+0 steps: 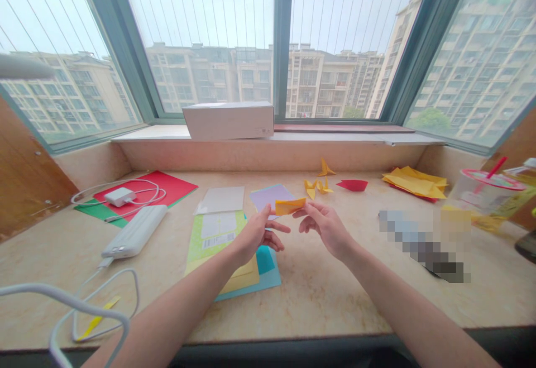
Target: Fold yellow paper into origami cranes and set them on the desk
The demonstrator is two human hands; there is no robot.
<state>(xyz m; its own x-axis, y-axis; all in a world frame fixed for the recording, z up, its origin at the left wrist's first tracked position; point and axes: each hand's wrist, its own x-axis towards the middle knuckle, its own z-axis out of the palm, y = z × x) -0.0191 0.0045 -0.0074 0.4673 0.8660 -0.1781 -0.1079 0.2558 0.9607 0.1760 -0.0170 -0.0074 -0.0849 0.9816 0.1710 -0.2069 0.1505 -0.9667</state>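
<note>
A small folded orange-yellow paper point(290, 206) is held up between both hands over the table. My left hand point(263, 231) pinches its left end near the thumb, with the other fingers loosely spread below. On the right end, the thumb and index finger of my right hand point(320, 223) are closed, the remaining fingers curled. Behind the hands, several folded yellow paper pieces point(318, 187) and a red folded paper point(352, 185) lie on the table. A purple sheet point(272, 196) lies just behind my left hand.
Left: power bank point(136, 231), charger point(120, 196), cables and red sheet point(178, 185). Green packet point(195, 242) and blue sheet point(268, 278) lie near my left forearm. Right: yellow papers point(414, 182), lidded cup point(481, 192), blurred object point(422, 245). White box point(230, 122) on the sill.
</note>
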